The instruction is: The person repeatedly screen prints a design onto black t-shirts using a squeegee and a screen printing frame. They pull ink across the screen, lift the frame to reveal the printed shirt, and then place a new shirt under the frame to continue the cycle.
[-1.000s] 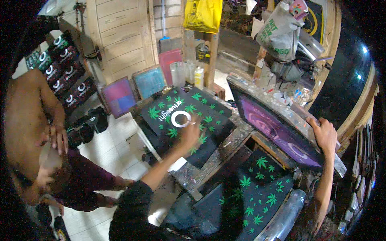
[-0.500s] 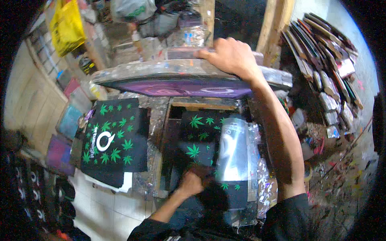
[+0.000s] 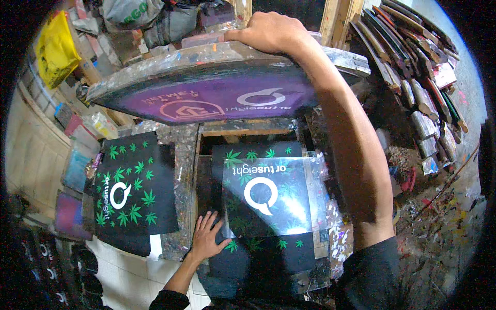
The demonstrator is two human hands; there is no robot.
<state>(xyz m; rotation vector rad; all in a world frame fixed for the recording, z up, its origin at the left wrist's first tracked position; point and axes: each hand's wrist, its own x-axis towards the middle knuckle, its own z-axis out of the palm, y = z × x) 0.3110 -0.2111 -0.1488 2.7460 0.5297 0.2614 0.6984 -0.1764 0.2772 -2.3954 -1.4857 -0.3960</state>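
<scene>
My right hand (image 3: 273, 32) is closed over the top edge of a wooden screen-printing frame (image 3: 155, 64), which stands tilted up at the far side. Its purple mesh (image 3: 227, 101) carries a round white design and lettering. Below lies a black fabric piece (image 3: 261, 263) printed with green leaves, on the printing board. A clear plastic sheet (image 3: 289, 222) with a white ring-shaped emblem lies flat over it, its right side reaching the board's edge. My left hand (image 3: 207, 238) rests open, fingers spread, beside the sheet's lower left corner; its thumb is at the black fabric.
To the left lies a stack of black leaf-printed pieces (image 3: 134, 191) with a white emblem. Wooden-handled squeegees (image 3: 413, 62) pile up at the right. A yellow bag (image 3: 57, 51) hangs far left, grey plastic bags (image 3: 133, 14) sit at the back, and white tiles (image 3: 124, 271) show below.
The clear sheet, earlier curled up at the right, now lies flat across the black fabric. My left hand has moved left and spread open. The frame appears higher and shows more mesh.
</scene>
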